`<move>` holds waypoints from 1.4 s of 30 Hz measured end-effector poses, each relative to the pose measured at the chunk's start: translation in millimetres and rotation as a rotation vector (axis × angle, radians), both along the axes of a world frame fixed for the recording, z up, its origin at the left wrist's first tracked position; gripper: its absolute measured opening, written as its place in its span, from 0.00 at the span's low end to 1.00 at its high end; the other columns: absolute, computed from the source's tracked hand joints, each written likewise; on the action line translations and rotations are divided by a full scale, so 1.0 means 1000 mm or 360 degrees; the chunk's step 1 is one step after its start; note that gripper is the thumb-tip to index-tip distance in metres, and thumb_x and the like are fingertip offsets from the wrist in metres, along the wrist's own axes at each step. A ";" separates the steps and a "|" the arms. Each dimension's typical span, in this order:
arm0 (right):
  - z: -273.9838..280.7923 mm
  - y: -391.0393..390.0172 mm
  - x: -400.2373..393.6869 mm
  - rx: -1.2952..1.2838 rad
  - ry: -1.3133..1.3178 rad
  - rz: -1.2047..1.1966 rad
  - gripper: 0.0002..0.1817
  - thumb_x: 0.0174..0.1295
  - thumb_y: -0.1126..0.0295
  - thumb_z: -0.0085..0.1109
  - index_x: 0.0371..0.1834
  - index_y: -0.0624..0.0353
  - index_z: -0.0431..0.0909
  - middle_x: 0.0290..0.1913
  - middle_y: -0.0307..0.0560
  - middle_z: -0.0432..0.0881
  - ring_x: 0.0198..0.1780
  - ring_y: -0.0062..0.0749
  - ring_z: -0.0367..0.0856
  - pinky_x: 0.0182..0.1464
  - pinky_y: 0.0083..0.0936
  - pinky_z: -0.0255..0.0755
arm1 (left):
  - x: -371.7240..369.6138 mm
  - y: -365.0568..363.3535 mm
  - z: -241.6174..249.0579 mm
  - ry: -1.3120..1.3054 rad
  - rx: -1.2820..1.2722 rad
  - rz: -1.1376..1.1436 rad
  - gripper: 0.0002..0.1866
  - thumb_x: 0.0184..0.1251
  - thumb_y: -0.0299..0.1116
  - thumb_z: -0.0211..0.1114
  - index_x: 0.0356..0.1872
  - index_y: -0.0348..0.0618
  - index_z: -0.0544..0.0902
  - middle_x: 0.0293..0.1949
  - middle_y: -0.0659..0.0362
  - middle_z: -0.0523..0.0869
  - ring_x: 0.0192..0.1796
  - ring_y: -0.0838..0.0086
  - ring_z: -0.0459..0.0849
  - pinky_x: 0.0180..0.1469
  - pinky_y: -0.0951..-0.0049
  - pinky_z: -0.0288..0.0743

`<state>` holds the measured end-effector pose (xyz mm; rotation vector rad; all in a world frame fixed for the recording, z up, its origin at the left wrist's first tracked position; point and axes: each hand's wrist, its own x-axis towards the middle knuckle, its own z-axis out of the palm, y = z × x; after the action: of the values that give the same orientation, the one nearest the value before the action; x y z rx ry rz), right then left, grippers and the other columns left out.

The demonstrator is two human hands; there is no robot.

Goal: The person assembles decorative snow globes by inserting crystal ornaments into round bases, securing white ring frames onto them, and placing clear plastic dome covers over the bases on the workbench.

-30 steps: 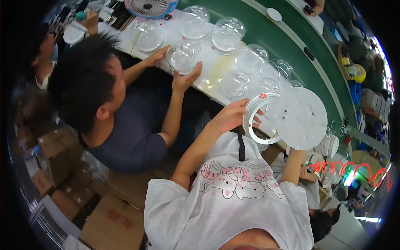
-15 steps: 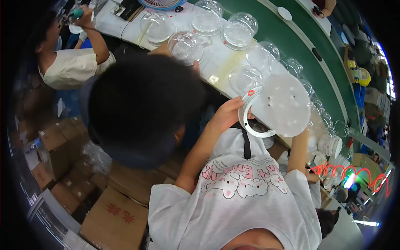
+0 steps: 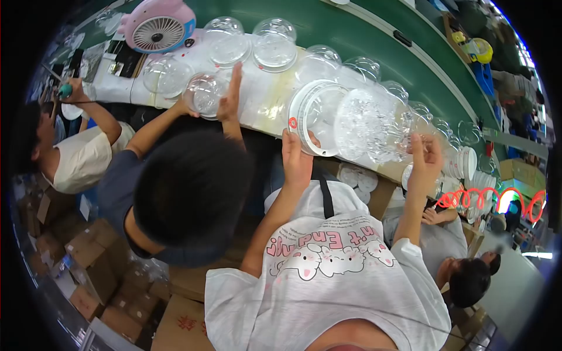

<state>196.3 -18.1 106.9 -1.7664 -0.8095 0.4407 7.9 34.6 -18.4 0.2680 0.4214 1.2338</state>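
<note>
My left hand (image 3: 297,159) grips a white plastic ring (image 3: 300,130) with a red round sticker, its fingers wrapped around the lower rim. The ring is tilted up on edge above the table, its opening turned to the right. Beside it, a clear plastic dome (image 3: 372,124) with a crinkled-looking surface lies sideways, its wide side toward the ring. My right hand (image 3: 425,153) has its fingers curled at the dome's narrow right end. Behind the ring and dome, other clear domes (image 3: 319,60) stand on the table.
A white table (image 3: 260,105) runs beside a green conveyor (image 3: 333,29). A pink and blue fan (image 3: 157,36) stands on it. At my left, a co-worker (image 3: 193,175) handles another clear dome (image 3: 206,93). Stacked white rings (image 3: 466,164) stand to the right, cardboard boxes (image 3: 93,257) at lower left.
My right hand has moved from the flat white disc to the clear dome, and the disc is no longer in my hand. My left hand still holds the ring. The view has shifted.
</note>
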 end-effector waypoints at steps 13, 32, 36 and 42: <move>-0.004 0.005 -0.020 0.0015 -0.0127 -0.0128 0.07 0.58 0.73 0.60 0.34 0.66 0.77 0.31 0.41 0.81 0.28 0.13 0.75 0.31 0.11 0.68 | 0.023 -0.006 0.013 0.0181 0.0013 -0.0063 0.21 0.74 0.39 0.41 0.63 0.42 0.58 0.59 0.55 0.68 0.61 0.71 0.69 0.61 0.66 0.65; -0.014 0.038 -0.058 0.0014 -0.0425 0.1070 0.27 0.47 0.66 0.68 0.50 0.61 0.69 0.51 0.52 0.71 0.51 0.44 0.72 0.53 0.32 0.65 | -0.029 0.014 -0.019 -0.0298 -0.0114 -0.0106 0.27 0.73 0.48 0.35 0.68 0.46 0.54 0.69 0.54 0.56 0.69 0.59 0.56 0.69 0.53 0.50; -0.088 0.016 -0.058 -0.0196 0.0349 0.0938 0.34 0.57 0.66 0.60 0.65 0.59 0.55 0.63 0.54 0.61 0.61 0.42 0.65 0.61 0.33 0.60 | -0.059 -0.003 -0.071 -0.0143 0.0108 -0.0206 0.28 0.73 0.50 0.34 0.68 0.46 0.56 0.68 0.53 0.57 0.69 0.57 0.56 0.69 0.53 0.48; -0.131 -0.002 -0.061 -0.0358 0.1043 0.0781 0.35 0.64 0.74 0.49 0.71 0.54 0.43 0.58 0.52 0.67 0.59 0.30 0.66 0.57 0.26 0.64 | -0.053 -0.008 -0.075 -0.0079 -0.0250 -0.0362 0.27 0.74 0.46 0.36 0.67 0.41 0.55 0.66 0.51 0.61 0.67 0.60 0.61 0.68 0.56 0.53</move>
<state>134.9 -20.0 -24.2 -1.4581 -0.7199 1.3979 -44.9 26.2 -93.4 0.1459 0.4301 0.9775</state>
